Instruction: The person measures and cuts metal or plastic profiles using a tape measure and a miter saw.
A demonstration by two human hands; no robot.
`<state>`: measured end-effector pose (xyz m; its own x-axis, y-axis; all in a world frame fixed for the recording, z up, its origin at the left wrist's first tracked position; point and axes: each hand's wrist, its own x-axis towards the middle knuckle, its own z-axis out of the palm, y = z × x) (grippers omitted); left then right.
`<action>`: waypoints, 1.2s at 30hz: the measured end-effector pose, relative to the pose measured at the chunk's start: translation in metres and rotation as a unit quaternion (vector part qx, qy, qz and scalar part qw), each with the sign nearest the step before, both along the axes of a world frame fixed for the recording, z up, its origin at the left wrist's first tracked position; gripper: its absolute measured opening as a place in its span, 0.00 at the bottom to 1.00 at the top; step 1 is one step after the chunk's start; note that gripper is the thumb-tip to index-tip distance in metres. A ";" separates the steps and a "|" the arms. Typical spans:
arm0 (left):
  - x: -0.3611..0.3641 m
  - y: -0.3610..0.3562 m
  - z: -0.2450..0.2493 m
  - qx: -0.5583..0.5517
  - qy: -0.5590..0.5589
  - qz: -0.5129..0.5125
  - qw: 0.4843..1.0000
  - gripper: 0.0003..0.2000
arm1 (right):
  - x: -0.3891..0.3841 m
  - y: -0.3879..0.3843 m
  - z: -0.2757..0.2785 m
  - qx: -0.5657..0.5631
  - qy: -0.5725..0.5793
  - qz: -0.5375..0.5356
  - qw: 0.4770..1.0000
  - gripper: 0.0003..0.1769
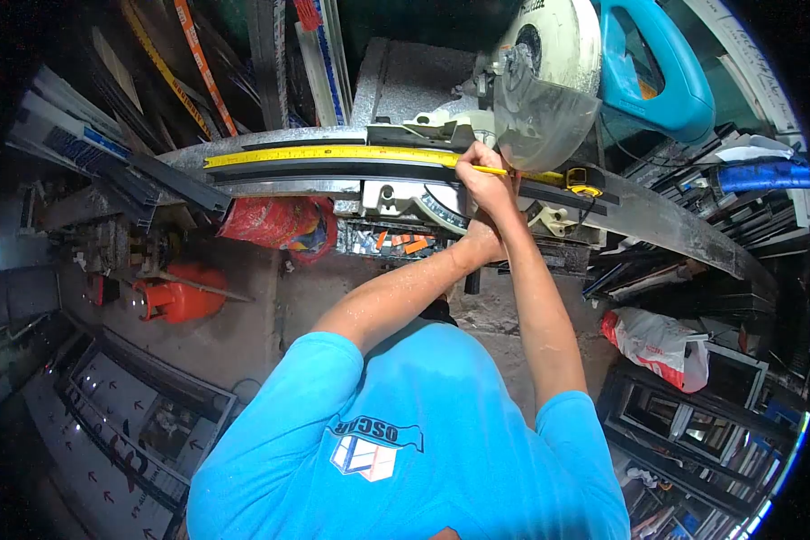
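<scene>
My right hand (pixel 490 186) is closed around a thin yellow pencil (pixel 489 169), held over the tape blade. Below it, my left hand (pixel 485 241) is by the front of the saw base, partly behind my right wrist; its fingers are hidden. A yellow tape measure blade (pixel 333 154) runs out to the left along a long dark profile (pixel 297 168). The tape's case (pixel 585 182) sits to the right of my hands. Profile and tape lie across the base (pixel 400 197) of a mitre saw, whose clear blade guard (pixel 544 121) is just above my right hand.
The saw's blue handle (pixel 670 67) rises at the upper right. Long profiles (pixel 90 148) are stacked at the left. A red bag (pixel 274 223) hangs below the bench, near an orange gas cylinder (pixel 184 292) on the floor. A white-and-red plastic bag (pixel 657 346) is at the right.
</scene>
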<state>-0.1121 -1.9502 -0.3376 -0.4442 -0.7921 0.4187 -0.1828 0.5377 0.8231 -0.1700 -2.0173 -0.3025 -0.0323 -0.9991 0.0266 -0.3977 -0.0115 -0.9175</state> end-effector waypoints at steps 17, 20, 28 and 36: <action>-0.004 -0.008 -0.004 0.001 -0.063 0.003 0.998 0.43 | 0.002 -0.002 0.006 -0.007 -0.033 0.020 0.999 0.08; -0.002 -0.004 -0.004 0.010 -0.051 -0.005 0.999 0.24 | 0.002 -0.001 0.007 -0.019 -0.043 0.029 0.998 0.08; 0.000 -0.008 -0.028 -0.057 -0.125 -0.035 0.990 0.30 | 0.004 0.002 0.016 -0.043 -0.013 0.011 0.999 0.07; 0.001 -0.006 -0.016 0.005 -0.081 -0.059 0.995 0.32 | 0.003 -0.001 0.010 -0.019 0.001 0.001 1.000 0.09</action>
<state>-0.1114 -1.9566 -0.3538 -0.5951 -0.7343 0.3267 -0.2505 0.5557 0.7927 -0.1672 -2.0188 -0.2929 -0.0301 -0.9975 0.0639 -0.3993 -0.0466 -0.9156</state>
